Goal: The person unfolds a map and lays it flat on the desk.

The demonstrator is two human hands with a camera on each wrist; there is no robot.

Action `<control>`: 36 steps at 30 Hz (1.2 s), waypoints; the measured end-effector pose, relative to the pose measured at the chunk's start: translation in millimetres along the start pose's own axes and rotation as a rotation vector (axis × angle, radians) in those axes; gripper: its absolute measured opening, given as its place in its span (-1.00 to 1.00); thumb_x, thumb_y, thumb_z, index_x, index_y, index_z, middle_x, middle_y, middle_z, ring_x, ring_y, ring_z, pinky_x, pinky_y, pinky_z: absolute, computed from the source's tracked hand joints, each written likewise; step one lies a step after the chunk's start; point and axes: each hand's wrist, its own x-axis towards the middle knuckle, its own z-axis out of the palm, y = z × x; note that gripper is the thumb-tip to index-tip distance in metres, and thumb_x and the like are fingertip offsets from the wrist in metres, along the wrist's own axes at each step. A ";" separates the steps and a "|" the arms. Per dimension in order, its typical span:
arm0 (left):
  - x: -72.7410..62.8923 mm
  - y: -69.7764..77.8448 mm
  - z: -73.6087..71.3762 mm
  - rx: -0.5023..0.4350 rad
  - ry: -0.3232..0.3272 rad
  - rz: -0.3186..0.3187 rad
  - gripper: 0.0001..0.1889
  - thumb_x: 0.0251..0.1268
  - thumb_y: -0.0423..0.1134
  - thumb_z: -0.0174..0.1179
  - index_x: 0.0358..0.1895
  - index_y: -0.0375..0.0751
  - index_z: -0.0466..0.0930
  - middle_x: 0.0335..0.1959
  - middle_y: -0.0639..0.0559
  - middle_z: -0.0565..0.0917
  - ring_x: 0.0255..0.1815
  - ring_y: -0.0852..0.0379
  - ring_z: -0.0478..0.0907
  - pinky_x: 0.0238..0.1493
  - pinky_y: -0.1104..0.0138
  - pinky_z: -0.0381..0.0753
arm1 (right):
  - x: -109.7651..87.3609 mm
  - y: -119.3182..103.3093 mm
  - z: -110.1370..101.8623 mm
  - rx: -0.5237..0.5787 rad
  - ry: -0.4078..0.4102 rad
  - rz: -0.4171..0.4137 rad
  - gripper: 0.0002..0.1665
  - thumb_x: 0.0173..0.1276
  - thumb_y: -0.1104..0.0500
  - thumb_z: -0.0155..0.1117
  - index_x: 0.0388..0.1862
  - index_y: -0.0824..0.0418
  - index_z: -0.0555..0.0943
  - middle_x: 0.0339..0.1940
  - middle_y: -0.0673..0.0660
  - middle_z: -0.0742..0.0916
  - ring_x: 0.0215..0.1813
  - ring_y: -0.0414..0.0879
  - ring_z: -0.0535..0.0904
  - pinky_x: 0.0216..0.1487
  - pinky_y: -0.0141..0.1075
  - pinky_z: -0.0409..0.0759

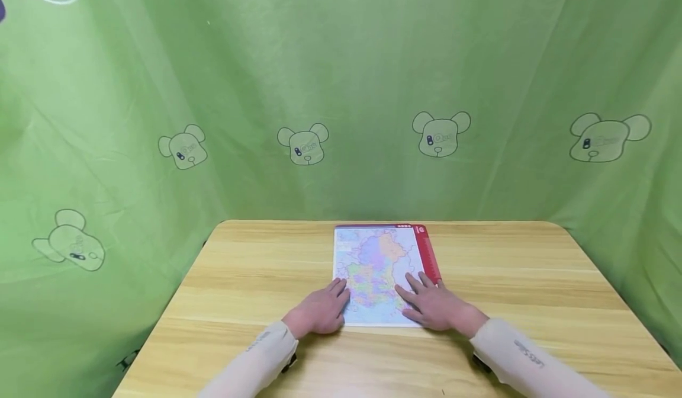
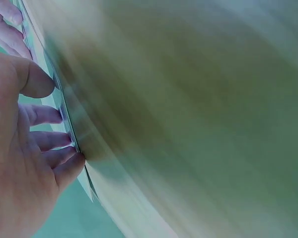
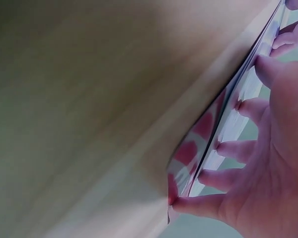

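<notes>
A colourful printed map (image 1: 371, 262) with a red strip along its right side lies flat on the wooden table. My left hand (image 1: 323, 308) rests at its lower left edge, fingertips on the print. At the lower right, my right hand (image 1: 434, 303) lies with fingers spread over the map's surface. From the right wrist, the fingertips touch the upper white layer, and a red-and-white layer (image 3: 191, 146) shows beneath, slightly apart from it at the edge. In the left wrist view the left hand (image 2: 27, 134) has its thumb and fingertips along the map's edge.
The wooden table (image 1: 256, 273) has rounded far corners and extends to both sides of the map. A green curtain (image 1: 367, 78) with bear-head drawings hangs behind the table and along both sides.
</notes>
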 end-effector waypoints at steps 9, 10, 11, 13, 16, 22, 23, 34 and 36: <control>-7.1 -8.4 4.8 -0.004 0.008 -0.010 -0.39 0.33 -0.08 -0.03 0.39 -0.28 0.19 0.45 -0.23 0.12 0.46 -0.09 0.03 0.41 0.21 0.09 | 3.6 -14.7 0.3 0.002 -0.004 -0.036 -0.31 0.43 -0.19 -0.01 0.43 0.10 0.29 0.42 0.38 0.27 0.38 0.45 0.10 0.14 0.43 0.17; -8.0 -9.1 5.0 -0.002 0.006 -0.013 -0.39 0.33 -0.08 -0.03 0.39 -0.28 0.20 0.45 -0.22 0.12 0.46 -0.08 0.03 0.41 0.22 0.09 | 3.9 -16.1 0.4 0.003 -0.009 -0.035 -0.31 0.43 -0.19 -0.01 0.43 0.09 0.29 0.42 0.37 0.26 0.38 0.44 0.09 0.15 0.43 0.17; -9.1 -9.6 4.9 -0.003 0.006 -0.016 -0.39 0.33 -0.08 -0.02 0.38 -0.28 0.20 0.45 -0.22 0.12 0.46 -0.08 0.04 0.41 0.22 0.09 | 4.1 -17.3 0.7 0.002 -0.014 -0.033 -0.31 0.43 -0.20 -0.02 0.44 0.08 0.29 0.43 0.36 0.26 0.39 0.44 0.08 0.16 0.42 0.17; -11.4 -10.6 5.1 -0.005 0.008 -0.023 -0.40 0.33 -0.08 0.00 0.37 -0.28 0.21 0.45 -0.22 0.14 0.46 -0.07 0.04 0.41 0.23 0.09 | 5.1 -19.5 0.9 0.003 -0.019 -0.030 -0.31 0.43 -0.21 -0.03 0.44 0.05 0.28 0.44 0.35 0.25 0.39 0.43 0.08 0.18 0.41 0.16; -15.3 -12.7 5.7 -0.007 0.016 -0.029 -0.41 0.32 -0.08 0.01 0.36 -0.29 0.22 0.44 -0.22 0.15 0.45 -0.07 0.06 0.40 0.24 0.10 | 7.2 -22.2 1.7 -0.001 -0.030 -0.024 -0.31 0.43 -0.22 -0.04 0.45 0.03 0.27 0.45 0.33 0.24 0.41 0.41 0.06 0.20 0.39 0.15; -22.1 -14.9 7.8 -0.019 0.028 -0.033 -0.42 0.31 -0.11 0.00 0.35 -0.30 0.24 0.43 -0.23 0.16 0.44 -0.09 0.08 0.40 0.21 0.11 | 10.6 -28.5 3.4 -0.007 -0.035 -0.018 -0.30 0.43 -0.24 -0.05 0.45 0.02 0.27 0.45 0.31 0.24 0.41 0.39 0.06 0.20 0.38 0.16; -23.1 -15.1 7.7 -0.021 0.024 -0.036 -0.42 0.32 -0.11 0.00 0.35 -0.30 0.23 0.43 -0.23 0.16 0.44 -0.09 0.08 0.40 0.21 0.11 | 10.8 -29.4 3.7 -0.007 -0.034 -0.019 -0.31 0.43 -0.24 -0.05 0.45 0.01 0.27 0.45 0.32 0.24 0.41 0.39 0.06 0.20 0.38 0.16; -32.1 -19.8 6.6 -0.016 0.018 -0.034 -0.40 0.33 -0.10 0.00 0.37 -0.30 0.22 0.44 -0.23 0.15 0.44 -0.10 0.07 0.40 0.19 0.11 | 14.4 -38.3 4.7 -0.015 -0.028 -0.019 -0.31 0.43 -0.24 -0.04 0.45 0.00 0.28 0.45 0.30 0.25 0.41 0.39 0.08 0.19 0.39 0.18; -33.3 -21.1 7.2 -0.005 0.007 -0.032 -0.39 0.35 -0.09 -0.02 0.39 -0.31 0.18 0.45 -0.23 0.12 0.45 -0.10 0.05 0.41 0.18 0.09 | 14.6 -40.4 4.3 -0.015 -0.029 -0.018 -0.31 0.43 -0.23 -0.03 0.45 0.01 0.28 0.45 0.31 0.25 0.41 0.39 0.07 0.18 0.39 0.18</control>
